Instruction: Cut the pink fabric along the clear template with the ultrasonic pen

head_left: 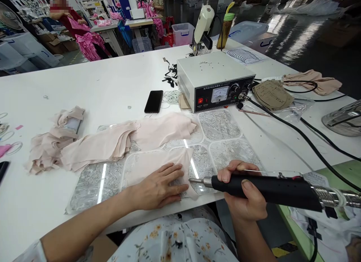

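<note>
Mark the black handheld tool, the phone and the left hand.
Black handheld tool (278,190), head view: its black casing.
Phone (153,102), head view: its dark face.
Left hand (158,187), head view: back of the hand.

The bare left hand (160,185) lies palm down, fingers extended. The bare right hand (248,205) curls in a grip.

1. The place was a sewing workshop, spread around a white table (113,81).
2. Beyond the table, sewing machines (137,13) stood on benches (141,22).
3. Past the table's far left edge, a person (65,21) held bright pink cloth (88,46).
4. Plastic storage bins (182,34) stood around the table's far side.
5. On the table were layered beige cloth (98,147) and a metal box (213,70) with a dial (220,94).
</note>
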The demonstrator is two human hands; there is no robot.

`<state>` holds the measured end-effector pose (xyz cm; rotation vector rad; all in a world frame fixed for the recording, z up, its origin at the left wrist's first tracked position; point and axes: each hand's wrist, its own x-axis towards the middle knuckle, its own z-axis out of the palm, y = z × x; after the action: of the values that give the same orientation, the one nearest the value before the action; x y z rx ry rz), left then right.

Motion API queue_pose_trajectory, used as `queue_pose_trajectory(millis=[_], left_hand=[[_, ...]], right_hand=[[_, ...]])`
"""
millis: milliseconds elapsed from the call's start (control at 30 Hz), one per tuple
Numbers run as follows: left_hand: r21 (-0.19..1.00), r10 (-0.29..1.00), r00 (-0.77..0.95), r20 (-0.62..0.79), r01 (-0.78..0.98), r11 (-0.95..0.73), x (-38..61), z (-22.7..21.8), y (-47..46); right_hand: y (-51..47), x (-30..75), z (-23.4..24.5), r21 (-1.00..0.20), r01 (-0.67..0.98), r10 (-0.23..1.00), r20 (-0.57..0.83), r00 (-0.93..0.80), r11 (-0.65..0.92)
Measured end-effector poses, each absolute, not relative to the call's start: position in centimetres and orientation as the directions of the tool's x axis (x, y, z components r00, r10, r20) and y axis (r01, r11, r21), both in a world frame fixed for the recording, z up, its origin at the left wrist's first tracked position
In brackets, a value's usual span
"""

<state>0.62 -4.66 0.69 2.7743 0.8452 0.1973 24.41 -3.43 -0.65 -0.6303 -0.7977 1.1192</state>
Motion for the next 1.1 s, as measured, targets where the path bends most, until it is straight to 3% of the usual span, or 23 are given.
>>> queue_pose_trajectory(millis=[1100], left_hand=[[0.35,0.591,0.805,0.05,0.541,-0.765,0.5,0.7,-4.8]], right_hand=[[-4.3,24.7,0.4,-0.8,-0.511,0.946,0.222,0.236,0.315]])
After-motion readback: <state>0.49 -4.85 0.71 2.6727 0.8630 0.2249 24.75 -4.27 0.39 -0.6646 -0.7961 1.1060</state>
